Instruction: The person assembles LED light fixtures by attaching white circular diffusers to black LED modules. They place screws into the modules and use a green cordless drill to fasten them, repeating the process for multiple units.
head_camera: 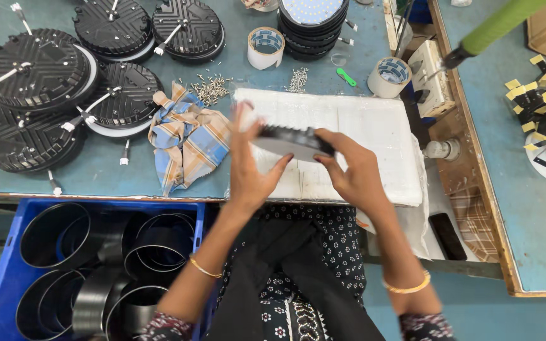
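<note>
- A round black lamp housing (pixel 293 141) is held tilted between both hands, just above a white foam slab (pixel 361 136) on the blue desk (pixel 115 177); motion blur hides its details, and its far edge shows only a finned rim.
- The left hand (pixel 251 167) clasps the housing's left side, fingers spread upward and blurred, thumb pressed under its near edge.
- The right hand (pixel 355 173) pinches the right end, fingers curled over the top; the thumb side is hard to make out.
- Just left of the left grip lies a checked cloth (pixel 188 139), with loose screws (pixel 211 88) beyond it.
- Further left sit finished black finned housings (pixel 36 69), some cut off by the frame.
- Beyond the grips stand two tape rolls (pixel 265 47).
- Below left, a blue crate (pixel 1 278) holds black rings (pixel 153 252).
</note>
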`<state>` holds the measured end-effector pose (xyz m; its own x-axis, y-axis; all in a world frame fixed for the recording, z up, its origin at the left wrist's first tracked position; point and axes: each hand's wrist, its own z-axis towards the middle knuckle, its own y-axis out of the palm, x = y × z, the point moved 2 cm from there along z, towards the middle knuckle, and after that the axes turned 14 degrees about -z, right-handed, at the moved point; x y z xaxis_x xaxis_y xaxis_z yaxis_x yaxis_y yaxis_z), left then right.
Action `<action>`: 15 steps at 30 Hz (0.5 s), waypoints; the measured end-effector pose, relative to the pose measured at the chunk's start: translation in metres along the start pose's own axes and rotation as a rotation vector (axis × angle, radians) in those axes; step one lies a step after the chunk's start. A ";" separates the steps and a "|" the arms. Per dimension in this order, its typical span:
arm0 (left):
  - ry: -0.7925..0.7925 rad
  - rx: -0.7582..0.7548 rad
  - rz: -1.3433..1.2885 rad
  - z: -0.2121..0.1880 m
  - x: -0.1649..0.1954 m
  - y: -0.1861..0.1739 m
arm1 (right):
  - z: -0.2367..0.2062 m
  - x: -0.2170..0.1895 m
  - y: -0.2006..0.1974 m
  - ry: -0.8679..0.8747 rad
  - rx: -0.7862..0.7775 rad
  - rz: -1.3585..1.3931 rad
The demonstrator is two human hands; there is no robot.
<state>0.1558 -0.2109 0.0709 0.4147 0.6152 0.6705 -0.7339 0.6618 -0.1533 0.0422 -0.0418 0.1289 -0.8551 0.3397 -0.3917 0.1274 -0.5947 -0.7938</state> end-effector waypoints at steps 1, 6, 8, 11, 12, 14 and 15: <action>-0.022 -0.164 -0.025 0.005 0.000 -0.004 | 0.004 -0.003 -0.004 -0.056 -0.087 -0.034; -0.248 -0.574 0.063 0.023 -0.004 -0.004 | 0.036 0.024 0.001 -0.261 -0.365 0.237; -0.328 -0.616 0.059 0.022 0.000 0.001 | 0.067 0.062 0.019 -0.040 -0.487 0.676; -0.246 -0.535 0.001 0.015 0.012 0.009 | 0.123 0.120 0.063 0.046 -0.081 0.393; -0.242 -0.521 0.004 0.012 0.014 0.011 | 0.136 0.135 0.079 0.114 0.011 0.333; -0.245 -0.500 0.009 0.009 0.016 0.013 | 0.151 0.154 0.109 0.192 0.061 0.086; -0.249 -0.493 0.013 0.009 0.015 0.014 | 0.155 0.158 0.119 0.167 0.087 0.030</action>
<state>0.1472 -0.1964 0.0856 0.2241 0.5442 0.8084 -0.3747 0.8139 -0.4441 -0.1556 -0.1723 0.0445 -0.7555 0.4324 -0.4923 0.1016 -0.6649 -0.7400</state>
